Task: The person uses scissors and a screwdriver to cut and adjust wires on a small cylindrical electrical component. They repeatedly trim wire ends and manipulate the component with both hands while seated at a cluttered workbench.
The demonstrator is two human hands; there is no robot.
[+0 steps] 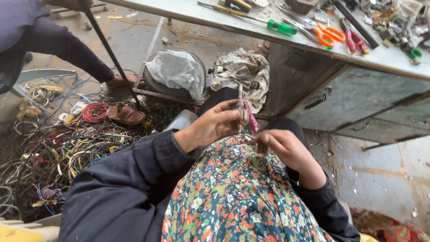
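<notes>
Pinching pink-handled pliers (247, 117) between both hands: left (215, 125) (upper), right (282, 148) just below.

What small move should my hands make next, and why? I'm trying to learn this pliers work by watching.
Probably squeeze the pink-handled pliers a little tighter. The left hand grips them upright, the right hand pinches something small just below, too hidden to identify, and both hands sit close together over the floral cloth, which suggests a gripping or stripping step.
</notes>
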